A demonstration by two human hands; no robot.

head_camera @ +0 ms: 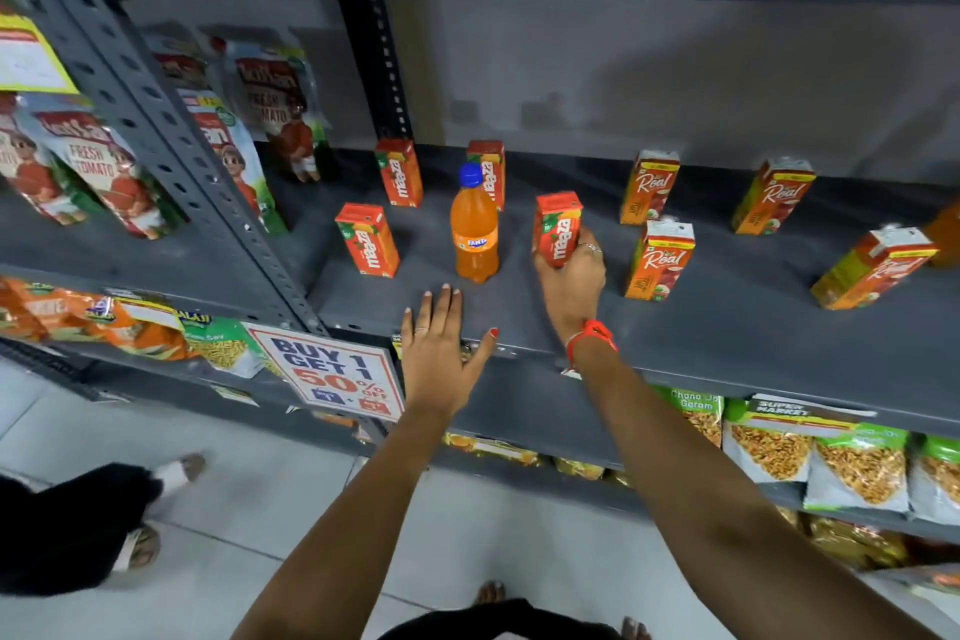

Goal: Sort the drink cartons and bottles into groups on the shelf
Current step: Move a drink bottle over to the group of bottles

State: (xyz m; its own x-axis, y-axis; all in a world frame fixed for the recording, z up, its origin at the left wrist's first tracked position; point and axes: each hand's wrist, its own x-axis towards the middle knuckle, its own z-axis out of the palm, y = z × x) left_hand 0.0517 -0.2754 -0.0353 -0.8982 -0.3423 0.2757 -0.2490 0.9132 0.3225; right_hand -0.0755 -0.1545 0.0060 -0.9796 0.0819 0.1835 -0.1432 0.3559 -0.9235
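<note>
On the grey shelf my right hand grips a small red Maaza carton from behind, upright. My left hand hovers open, fingers spread, at the shelf's front edge just below an orange Fanta bottle with a blue cap. Three more Maaza cartons stand to the left and behind: one at the front left, one behind it, one behind the bottle. Several taller orange Real cartons stand to the right, the nearest beside my right hand. At the far right edge, part of another orange bottle shows.
Tomato ketchup pouches stand at the shelf's left end beyond the perforated upright. A "Buy 1 Get 1" sign hangs on the shelf edge. Snack bags fill the lower shelves. Another person's feet are on the floor at left.
</note>
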